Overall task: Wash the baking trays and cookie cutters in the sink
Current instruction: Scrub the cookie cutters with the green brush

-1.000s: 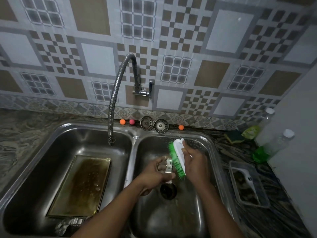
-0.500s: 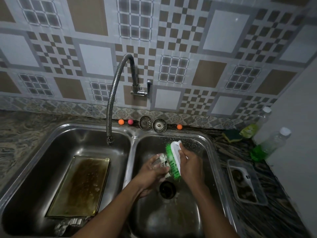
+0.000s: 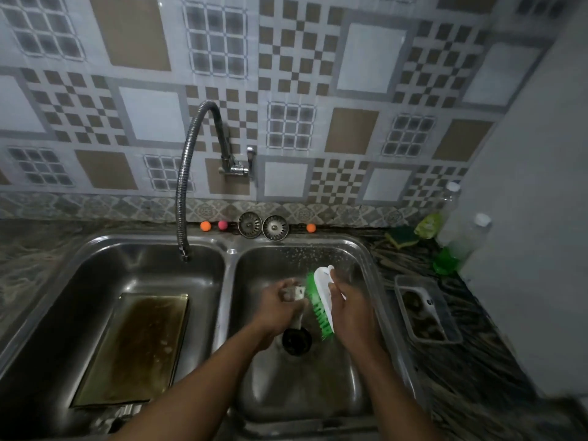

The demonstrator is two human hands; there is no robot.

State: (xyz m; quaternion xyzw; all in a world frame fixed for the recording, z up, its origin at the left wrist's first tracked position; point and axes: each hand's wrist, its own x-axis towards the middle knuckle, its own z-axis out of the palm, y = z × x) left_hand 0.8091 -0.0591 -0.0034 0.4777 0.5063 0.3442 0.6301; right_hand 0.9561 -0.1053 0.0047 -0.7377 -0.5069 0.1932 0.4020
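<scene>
- left hand: fingers curled round a small cookie cutter. It is blurred and mostly buried in the grip. Only a pale metal edge shows, outline unreadable.
- right hand: wrapped round the brush, holding its white plastic back. The stiff green bristles face 9 o'clock and touch the cutter.
- Both hands are over the right basin of the sink. The drain is at 6 o'clock of the cutter, a dark round hole with its left edge behind the left wrist.
- baking tray: lies flat in the left basin, 8 o'clock from the hands. It is rectangular and shallow, with a brown greasy film.
- shiny metal bits: at the tray's 6 o'clock, partly behind the left forearm. Can't tell what they are.
- Sink is brushed stainless with rounded corners. Droplets speckle the right basin's back wall.
- faucet: ribbed, flexible chrome hose, arched, with the nozzle over the left basin's back edge.
- strainers: two round perforated metal discs at the sink's 12 o'clock, against the tiled wall.
- counter: dark veined stone, at 3 o'clock.
- On the counter: a clear plastic tub with murky, unidentifiable contents.
- Also there: a green-and-yellow sponge and clear white-capped bottles, blurred, one with green liquid low down.
</scene>
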